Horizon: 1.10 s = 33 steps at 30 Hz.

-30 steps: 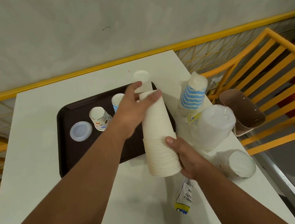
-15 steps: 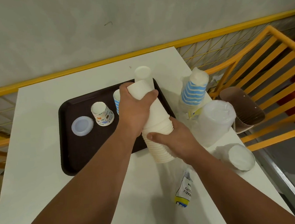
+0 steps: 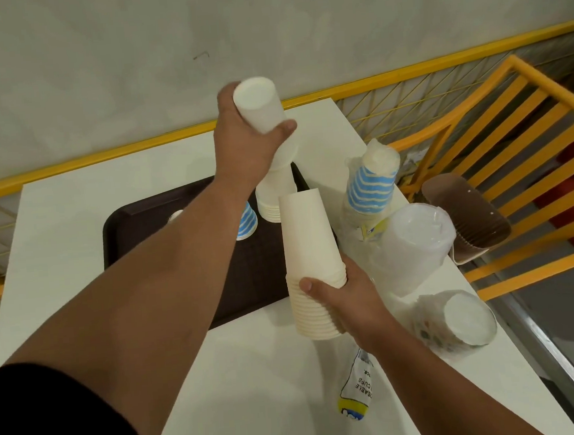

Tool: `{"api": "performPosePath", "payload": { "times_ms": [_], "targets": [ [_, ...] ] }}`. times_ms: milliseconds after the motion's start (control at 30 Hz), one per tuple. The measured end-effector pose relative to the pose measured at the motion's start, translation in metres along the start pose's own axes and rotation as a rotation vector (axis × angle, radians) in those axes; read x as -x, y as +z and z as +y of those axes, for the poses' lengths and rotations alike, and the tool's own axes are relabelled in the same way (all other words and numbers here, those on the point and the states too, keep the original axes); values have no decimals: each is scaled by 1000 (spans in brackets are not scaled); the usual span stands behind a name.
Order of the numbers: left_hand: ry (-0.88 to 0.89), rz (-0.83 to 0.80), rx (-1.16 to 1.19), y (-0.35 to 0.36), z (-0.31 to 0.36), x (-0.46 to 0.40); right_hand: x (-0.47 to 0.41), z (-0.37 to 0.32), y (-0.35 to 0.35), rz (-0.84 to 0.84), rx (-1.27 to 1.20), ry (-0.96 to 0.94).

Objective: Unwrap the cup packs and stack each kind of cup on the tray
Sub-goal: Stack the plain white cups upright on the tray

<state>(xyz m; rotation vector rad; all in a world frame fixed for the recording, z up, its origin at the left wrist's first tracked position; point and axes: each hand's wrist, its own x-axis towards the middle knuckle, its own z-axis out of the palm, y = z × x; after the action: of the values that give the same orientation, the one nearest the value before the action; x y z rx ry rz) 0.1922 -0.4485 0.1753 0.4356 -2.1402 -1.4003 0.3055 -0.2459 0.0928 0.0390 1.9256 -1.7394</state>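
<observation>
**Two hands, two stacks of white cups**

The right hand (image 3: 345,295) grips the lower stack of plain white cups (image 3: 310,249), held upside down above the white table (image 3: 256,374). Farther back, the left hand (image 3: 243,141) wraps around the upper stack of white cups (image 3: 264,116), raised over the dark brown tray (image 3: 135,229). A blue-striped cup (image 3: 246,222) sits on the tray.

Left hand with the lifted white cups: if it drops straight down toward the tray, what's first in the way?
Probably the white cup stack on the tray, right under the left hand and its lifted cups. Depth unclear from one view.
</observation>
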Motion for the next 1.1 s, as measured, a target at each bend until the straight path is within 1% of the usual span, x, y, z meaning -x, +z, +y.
{"api": "performPosePath", "payload": {
  "times_ms": [100, 233, 267, 367, 400, 433, 533, 567, 600, 667, 700, 800, 933, 1033, 1100],
  "targets": [
    [-60, -37, -63, 9, -20, 10, 1, 3, -1, -3, -10, 15],
    [-182, -135, -134, 11, -34, 19, 1, 4, -1, -14, -40, 42],
    [-191, -119, -114, 8, -31, 21, 0, 3, -1, -23, -57, 54],
    [-160, 72, 22, -5, -8, 38, -2, -4, -1, -88, -143, 94],
    [-184, 75, 92, -10, -1, 46, -4, -7, -2, -119, -180, 103],
    [-247, 10, 170, -16, 4, 55, -5, -10, -2, -155, -214, 104],
    [-527, -422, 402, -28, 15, 85, -8, -20, -4, -272, -255, 78],
    [-578, -513, 440, -30, 16, 93, -9, -22, -4, -307, -248, 69],
    [-598, -553, 459, -30, 17, 100, -10, -25, -3, -333, -234, 63],
    [-610, -522, 487, -29, 17, 107, -9, -28, 1, -342, -190, 55],
    [-612, -488, 493, -28, 14, 109, -9, -29, 3, -320, -170, 52],
    [-619, -374, 489, -25, 9, 110, -8, -33, 8, -212, -69, 7],
    [-587, -247, 418, -18, 6, 112, -8, -32, 13, -55, 107, -49],
    [-522, -173, 403, -18, 11, 92, -8, -25, 14, 7, 154, -41],
    [-402, -90, 356, -21, 18, 67, -8, -18, 13, -9, 52, 19]
  ]
}}
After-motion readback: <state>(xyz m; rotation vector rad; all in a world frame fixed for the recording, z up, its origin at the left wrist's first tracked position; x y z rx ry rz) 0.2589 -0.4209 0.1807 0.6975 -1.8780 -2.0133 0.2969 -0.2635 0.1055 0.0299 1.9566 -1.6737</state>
